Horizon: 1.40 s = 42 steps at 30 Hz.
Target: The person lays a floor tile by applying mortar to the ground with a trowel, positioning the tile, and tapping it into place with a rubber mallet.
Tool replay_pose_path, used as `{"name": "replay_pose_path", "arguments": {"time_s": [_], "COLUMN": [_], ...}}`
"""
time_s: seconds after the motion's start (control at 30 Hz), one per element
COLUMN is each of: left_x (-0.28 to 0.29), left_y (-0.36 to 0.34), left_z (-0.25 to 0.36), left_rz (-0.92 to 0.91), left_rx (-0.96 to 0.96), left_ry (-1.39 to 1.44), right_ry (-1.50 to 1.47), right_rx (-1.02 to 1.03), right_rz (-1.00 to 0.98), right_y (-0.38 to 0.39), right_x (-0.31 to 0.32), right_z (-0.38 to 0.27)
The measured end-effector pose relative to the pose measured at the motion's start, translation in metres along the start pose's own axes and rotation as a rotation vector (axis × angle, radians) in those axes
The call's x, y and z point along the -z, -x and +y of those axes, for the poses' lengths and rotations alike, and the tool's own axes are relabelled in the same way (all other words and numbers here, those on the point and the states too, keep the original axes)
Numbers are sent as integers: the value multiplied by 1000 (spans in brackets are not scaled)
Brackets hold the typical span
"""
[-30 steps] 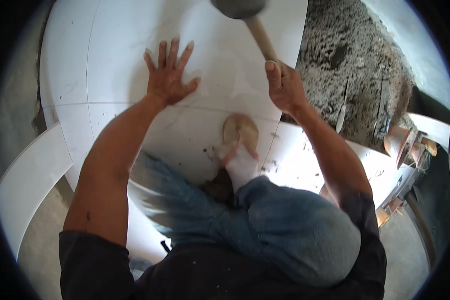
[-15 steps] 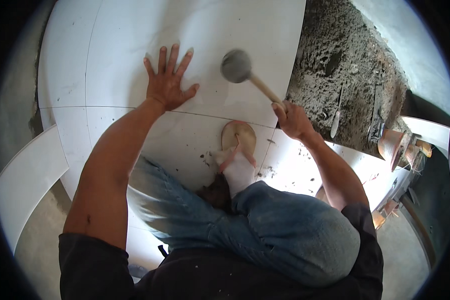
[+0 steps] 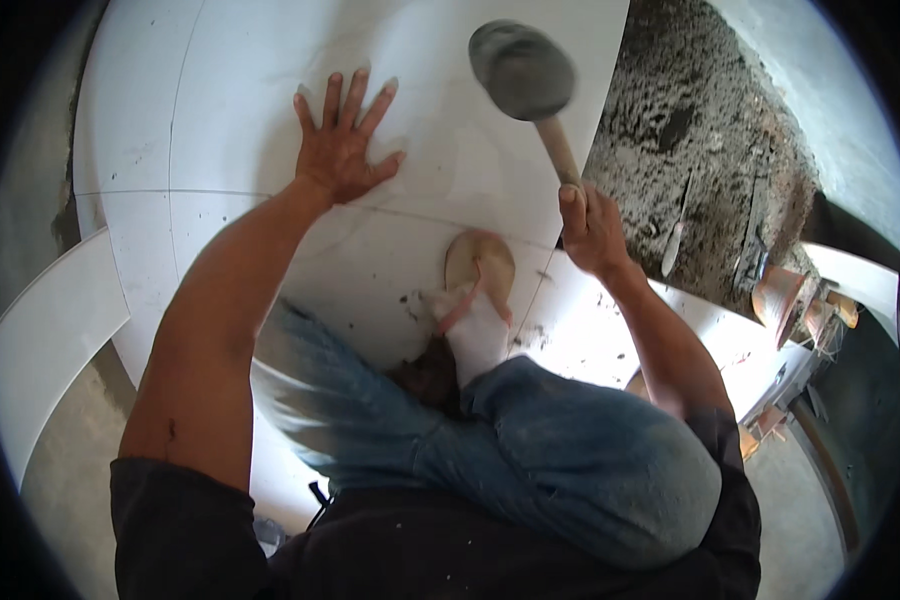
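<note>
My left hand (image 3: 343, 150) lies flat with fingers spread on a large white floor tile (image 3: 420, 120). In my right hand (image 3: 595, 232) is a rubber mallet (image 3: 523, 70), gripped by its wooden handle. Its dark grey head is slightly blurred and appears raised above the tile, near the tile's right edge. Beside that edge lies a bed of rough grey mortar (image 3: 710, 130). My foot, in a sandal (image 3: 478, 260), rests on the tiles just below the seam.
A trowel (image 3: 674, 245) lies on the mortar. At the right are an orange-brown container (image 3: 778, 290) and other tools. A loose white panel (image 3: 60, 330) curves along the left. Grey walls (image 3: 30, 180) border the floor, and dirt specks dot the nearer tiles.
The mallet head has swung up and to the right, looking larger now. My right hand has risen slightly. The left hand stays flat on the tile; the view has shifted a little.
</note>
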State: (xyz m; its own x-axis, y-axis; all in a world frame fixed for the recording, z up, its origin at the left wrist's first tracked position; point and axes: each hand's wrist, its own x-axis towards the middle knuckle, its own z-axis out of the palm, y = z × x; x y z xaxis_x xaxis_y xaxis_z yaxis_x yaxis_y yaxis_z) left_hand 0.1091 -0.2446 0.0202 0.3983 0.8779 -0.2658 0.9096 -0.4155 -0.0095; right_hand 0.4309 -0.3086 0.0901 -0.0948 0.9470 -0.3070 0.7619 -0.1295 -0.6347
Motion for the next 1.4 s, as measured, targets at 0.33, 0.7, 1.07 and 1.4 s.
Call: {"name": "replay_pose_path", "arguments": {"time_s": [0.33, 0.7, 1.07, 1.4], "left_x": [0, 4, 41, 47], "left_y": [-6, -56, -54, -51], "left_z": [-2, 68, 67, 66], "left_rz": [49, 142, -127, -153], "left_rx": [-7, 177, 154, 157], "left_ry": [14, 55, 186, 202], "right_ry": [17, 55, -44, -5], "right_rx": [-63, -102, 26, -86], "right_rz": [-76, -114, -15, 0], "right_y": [2, 26, 29, 32], "right_x": [1, 1, -10, -14], "right_z": [19, 54, 43, 31]}}
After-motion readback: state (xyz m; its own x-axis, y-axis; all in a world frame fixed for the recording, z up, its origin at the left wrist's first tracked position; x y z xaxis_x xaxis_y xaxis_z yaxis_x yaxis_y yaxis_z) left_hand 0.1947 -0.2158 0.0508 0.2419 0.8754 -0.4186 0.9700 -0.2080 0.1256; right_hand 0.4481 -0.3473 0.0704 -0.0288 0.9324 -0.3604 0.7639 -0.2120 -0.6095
